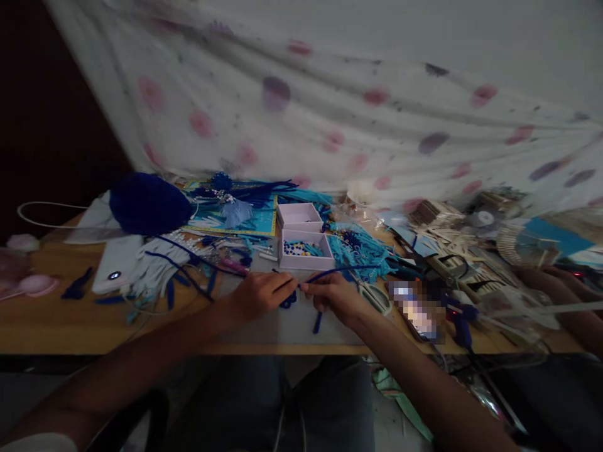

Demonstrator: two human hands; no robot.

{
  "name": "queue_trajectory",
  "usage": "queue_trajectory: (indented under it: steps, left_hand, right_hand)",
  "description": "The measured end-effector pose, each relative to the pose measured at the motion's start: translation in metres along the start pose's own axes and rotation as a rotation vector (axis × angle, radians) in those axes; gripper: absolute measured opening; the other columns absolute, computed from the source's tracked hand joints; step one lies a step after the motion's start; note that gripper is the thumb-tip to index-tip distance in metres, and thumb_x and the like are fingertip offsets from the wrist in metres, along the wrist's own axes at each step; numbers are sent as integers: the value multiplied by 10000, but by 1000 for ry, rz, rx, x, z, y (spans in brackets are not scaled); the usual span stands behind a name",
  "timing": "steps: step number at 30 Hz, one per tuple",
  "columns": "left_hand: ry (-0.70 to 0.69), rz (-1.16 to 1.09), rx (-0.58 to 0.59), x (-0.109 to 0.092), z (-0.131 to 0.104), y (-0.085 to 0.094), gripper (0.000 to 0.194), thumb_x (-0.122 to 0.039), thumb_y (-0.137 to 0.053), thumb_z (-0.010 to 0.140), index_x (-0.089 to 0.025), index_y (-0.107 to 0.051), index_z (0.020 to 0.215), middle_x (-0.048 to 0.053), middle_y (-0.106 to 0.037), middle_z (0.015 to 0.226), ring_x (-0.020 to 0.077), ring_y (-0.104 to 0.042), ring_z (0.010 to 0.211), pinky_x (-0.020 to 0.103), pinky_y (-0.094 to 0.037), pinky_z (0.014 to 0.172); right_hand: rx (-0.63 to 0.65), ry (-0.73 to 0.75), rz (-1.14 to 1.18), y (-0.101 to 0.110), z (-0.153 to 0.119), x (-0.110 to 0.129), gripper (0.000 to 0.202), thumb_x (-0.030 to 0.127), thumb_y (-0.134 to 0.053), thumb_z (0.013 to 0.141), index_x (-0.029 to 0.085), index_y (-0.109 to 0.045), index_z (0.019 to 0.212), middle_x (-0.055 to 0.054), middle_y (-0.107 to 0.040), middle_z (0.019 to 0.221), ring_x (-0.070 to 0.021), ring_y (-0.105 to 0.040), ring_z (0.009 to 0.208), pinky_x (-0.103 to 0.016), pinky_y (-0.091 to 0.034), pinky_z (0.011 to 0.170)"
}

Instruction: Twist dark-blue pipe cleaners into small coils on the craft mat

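My left hand (264, 294) and my right hand (335, 294) nearly meet above the front middle of the table. Thumb and fingers of my right hand are closed on a dark blue pipe cleaner (342, 270), which extends to the right. My left hand is pinched, its fingertips beside the pipe cleaner's left end; what lies between them is too small to make out. Blue curled pieces (288, 300) show just below the fingertips. A short blue piece (317, 322) hangs or lies under my right hand. Behind my hands stands a white box (307, 261) with beads and small pieces.
Scissors (377, 299), a phone (417, 311) and a glue gun (461, 317) lie to the right. Light blue pieces (360, 251) are heaped behind. A dark blue bundle (148, 204) sits at left. Another person's arm (572, 307) reaches in at far right.
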State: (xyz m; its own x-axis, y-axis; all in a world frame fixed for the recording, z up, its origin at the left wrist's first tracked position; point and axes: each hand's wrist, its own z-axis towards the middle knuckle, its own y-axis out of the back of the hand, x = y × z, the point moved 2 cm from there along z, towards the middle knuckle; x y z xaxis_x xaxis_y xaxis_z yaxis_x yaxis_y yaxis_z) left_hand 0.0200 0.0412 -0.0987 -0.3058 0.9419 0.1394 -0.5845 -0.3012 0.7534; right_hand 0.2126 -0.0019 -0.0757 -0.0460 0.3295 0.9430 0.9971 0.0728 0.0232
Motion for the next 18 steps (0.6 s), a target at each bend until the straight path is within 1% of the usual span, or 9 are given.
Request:
queue_trajectory:
  steps: [3, 5, 7, 9, 12, 13, 15, 16, 18]
  left_hand:
    - [25, -16, 66, 0, 0, -1, 289, -129, -413, 987, -145, -692, 1059, 97, -716, 941, 147, -671, 759, 225, -519, 658]
    - [131, -112, 113, 1, 4, -3, 269, -128, -439, 970, -152, -706, 998, 79, -714, 887, 143, -665, 734, 217, -503, 646]
    - [281, -274, 150, 3, 9, -3, 242, -142, -476, 951, -153, -717, 937, 68, -713, 850, 155, -668, 756, 226, -497, 670]
    - [454, -493, 225, 7, 15, -2, 222, -175, -517, 928, -149, -720, 841, 52, -705, 776, 166, -659, 741, 238, -487, 666]
    - [699, -872, 530, 11, 20, -2, 207, -238, -573, 874, -145, -698, 739, 7, -652, 633, 136, -566, 522, 232, -427, 511]
    - [752, -970, 641, 12, 20, -2, 192, -252, -590, 853, -143, -693, 732, -6, -635, 606, 121, -514, 455, 229, -396, 460]
    - [794, -1055, 753, 14, 20, -2, 186, -269, -601, 838, -140, -694, 741, -16, -626, 591, 105, -457, 392, 226, -364, 410]
    - [778, -1029, 733, 16, 20, -2, 192, -269, -595, 846, -140, -703, 754, -11, -637, 598, 107, -471, 399, 225, -376, 417]
    - [675, -861, 557, 18, 20, -1, 207, -263, -574, 884, -146, -734, 825, 18, -701, 683, 133, -579, 502, 228, -452, 497]
  right_hand:
    - [-35, 46, -70, -1, 2, -5, 423, 536, -855, 601, 166, -649, 627, 26, -566, 539, -86, -453, 403, -238, -302, 418]
    - [-131, 249, -276, 1, 1, -6, 368, 520, -777, 745, 172, -681, 676, 5, -593, 554, -123, -522, 456, -256, -366, 456]
    - [-181, 586, -607, 4, -3, -5, 264, 399, -643, 914, 167, -730, 820, -51, -686, 712, -161, -619, 598, -274, -441, 543]
    - [-139, 1001, -1010, 5, -12, -6, 214, 230, -530, 987, 161, -732, 977, -87, -725, 872, -164, -644, 699, -280, -455, 594]
    - [-37, 1476, -1469, 5, -26, -15, 210, 100, -507, 973, 122, -699, 1058, -100, -730, 927, -143, -611, 670, -284, -409, 552]
    - [-27, 1536, -1529, 5, -29, -18, 198, 95, -518, 968, 114, -691, 1062, -98, -730, 934, -137, -602, 656, -285, -399, 540]
    - [-35, 1476, -1506, 2, -30, -22, 203, 105, -505, 976, 114, -681, 1076, -93, -727, 927, -134, -602, 655, -282, -406, 549]
    - [-46, 1369, -1428, 0, -29, -22, 214, 115, -491, 984, 127, -684, 1074, -85, -725, 915, -135, -611, 665, -276, -418, 562]
    - [-134, 1078, -1152, -4, -23, -18, 205, 151, -505, 979, 161, -707, 1007, -67, -724, 880, -144, -638, 702, -260, -442, 597]
